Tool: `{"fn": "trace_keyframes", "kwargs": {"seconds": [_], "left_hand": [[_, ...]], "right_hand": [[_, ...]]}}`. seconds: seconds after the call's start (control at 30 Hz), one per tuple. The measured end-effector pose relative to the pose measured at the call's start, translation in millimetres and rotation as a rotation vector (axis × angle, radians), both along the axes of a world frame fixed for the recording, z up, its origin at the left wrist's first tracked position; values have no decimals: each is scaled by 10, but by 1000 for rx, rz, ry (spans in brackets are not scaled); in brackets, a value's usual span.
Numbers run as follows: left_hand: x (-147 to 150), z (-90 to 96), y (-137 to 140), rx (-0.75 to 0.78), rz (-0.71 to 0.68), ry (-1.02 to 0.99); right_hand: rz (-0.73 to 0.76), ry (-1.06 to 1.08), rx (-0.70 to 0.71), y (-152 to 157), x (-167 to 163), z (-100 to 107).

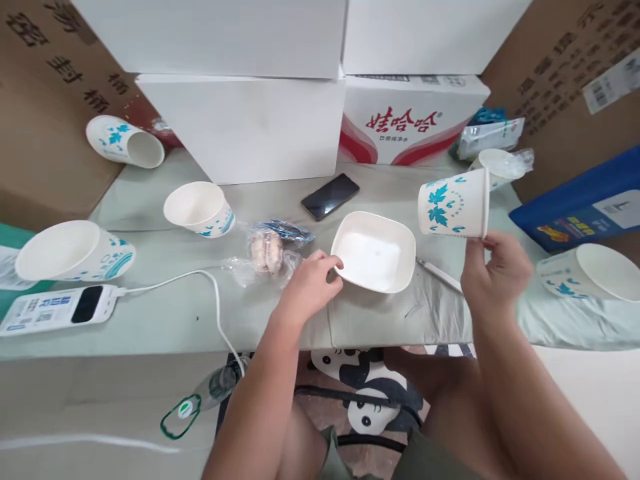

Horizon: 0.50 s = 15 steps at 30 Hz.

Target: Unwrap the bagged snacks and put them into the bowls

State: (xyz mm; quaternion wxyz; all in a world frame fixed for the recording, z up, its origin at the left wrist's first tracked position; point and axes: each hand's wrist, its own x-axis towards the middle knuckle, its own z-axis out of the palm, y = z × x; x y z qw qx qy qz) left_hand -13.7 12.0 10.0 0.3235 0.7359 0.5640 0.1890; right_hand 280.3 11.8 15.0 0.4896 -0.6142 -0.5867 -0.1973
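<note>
Between my hands a white rectangular bowl (375, 250) with rounded corners rests on the cloth-covered table. My left hand (313, 283) pinches its left rim between thumb and fingers. Raised off the table on the right is a white paper cup (453, 205) with blue leaf prints, lying sideways with its rim to the right. My right hand (495, 267) grips it by the lower part of that rim. A white pen-like stick (440, 275) lies under and left of my right hand. Left of the bowl is a clear plastic bag (267, 250) with something pinkish inside.
Behind the bowl lies a black phone (330, 197). More paper cups stand or lie around, such as one (200, 208) at left and one (590, 273) at right. A white power bank (60, 310) trails a cable. White boxes (240, 127) wall off the back.
</note>
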Motion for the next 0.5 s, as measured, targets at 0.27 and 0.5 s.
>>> {"fn": "trace_keyframes", "kwargs": {"seconds": [0.27, 0.5], "left_hand": [[386, -85, 148, 39, -45, -70], [728, -104, 113, -15, -246, -239]], "right_hand": [[-146, 190, -22, -127, 255, -144], [-87, 124, 28, -149, 237, -15]]}}
